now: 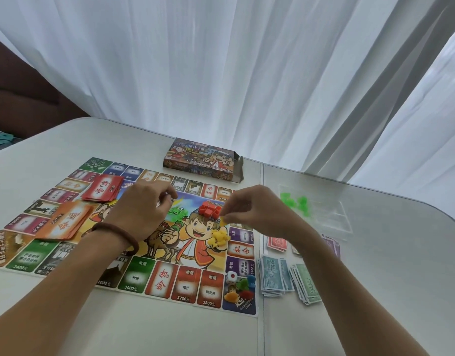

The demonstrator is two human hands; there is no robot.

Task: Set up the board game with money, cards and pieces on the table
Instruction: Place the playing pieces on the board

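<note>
Colourful paper game board [133, 278] flat on white counter [67, 145]. Right hand [249, 206] pinches, seemingly, small yellow plastic piece [222, 220] beside red plastic houses [209, 210]. Left hand [144, 209] curled; contents cannot tell.

The board [144, 278] is a thin printed paper sheet with a slight sheen, on a smooth matt white counter [67, 150]. The red houses [209, 210] and yellow pieces [218, 237] look like glossy plastic; the box [200, 160] is printed cardboard, the curtain [221, 73] sheer cloth.
</note>
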